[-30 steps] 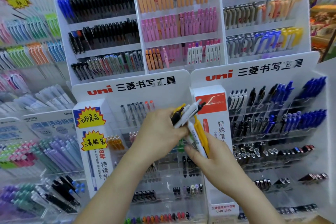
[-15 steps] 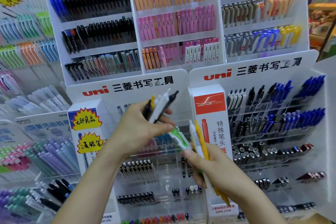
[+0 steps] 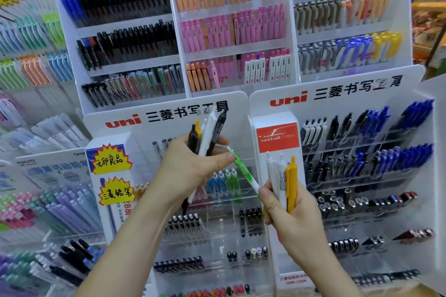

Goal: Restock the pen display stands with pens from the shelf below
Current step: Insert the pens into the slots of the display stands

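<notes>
1. Holding both forearms raised in front of the left display stand (image 3: 144, 134), the person has the two hands close together at about its mid-height.
2. Left hand (image 3: 190, 171): the back faces the camera. The fingers are curled round a bundle of pens (image 3: 208, 137) made up of black, yellow and white barrels.
3. The bundle stands near upright. Its upper ends project above the fist, in front of the stand's printed header.
4. The left thumb lies across the front of the bundle. Its tip touches the upper end of a green pen (image 3: 242, 170).
5. Green pen: tilted, running down and to the right between the two hands. Its white lower end sits at the right thumb. Which hand bears it cannot be told.
6. Right hand (image 3: 294, 222): lower and further right. The fingers are closed round two white pens (image 3: 272, 176) and a yellow pen (image 3: 291, 183).
7. These three pens stand upright, before the red-labelled column at the left edge of the right display stand (image 3: 350, 107).
8. Stock noted: blue and green pens (image 3: 224, 182) stand in a clear tier of the left stand, just behind the hands. Lower tiers hold dark-capped pens.
</notes>
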`<state>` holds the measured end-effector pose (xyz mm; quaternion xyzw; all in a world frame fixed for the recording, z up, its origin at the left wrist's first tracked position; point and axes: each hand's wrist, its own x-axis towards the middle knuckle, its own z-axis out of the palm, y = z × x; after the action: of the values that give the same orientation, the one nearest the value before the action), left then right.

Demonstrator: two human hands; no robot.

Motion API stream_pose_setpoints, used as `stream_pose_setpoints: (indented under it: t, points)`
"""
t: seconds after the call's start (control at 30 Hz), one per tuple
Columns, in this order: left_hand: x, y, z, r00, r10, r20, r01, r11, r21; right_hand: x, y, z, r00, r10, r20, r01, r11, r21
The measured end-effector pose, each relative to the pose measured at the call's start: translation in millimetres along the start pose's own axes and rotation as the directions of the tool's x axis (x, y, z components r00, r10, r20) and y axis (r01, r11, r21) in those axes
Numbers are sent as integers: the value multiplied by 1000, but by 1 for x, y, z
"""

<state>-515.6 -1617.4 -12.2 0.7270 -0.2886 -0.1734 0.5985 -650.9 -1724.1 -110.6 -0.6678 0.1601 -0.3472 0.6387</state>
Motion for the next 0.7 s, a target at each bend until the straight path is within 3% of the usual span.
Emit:
stream_pose_setpoints:
  t: [0.1,0.2,0.33,0.47,0.6,0.7]
  points:
    - [4,2,1,999,38,-37,-39,999,-32,4,1,-3,1000,28,3,-28,1000,4]
    - [9,9,-9,978,135,-158,-146,988,-58,7,5,-15,993,76,-92,-70,996,64]
    - [13,21,-23,928,296,-228,-288,955,68,7,6,-29,975,118,-188,-100,990,104]
    - [7,19,-15,928,344,-143,-302,920,251,7,5,-28,974,134,-183,-112,985,129]
    - [4,3,-2,963,270,-11,-246,893,377,5,4,-22,972,194,-130,-170,970,175]
    - [5,-12,7,959,259,110,-280,830,482,4,3,-18,967,231,-107,-207,958,198]
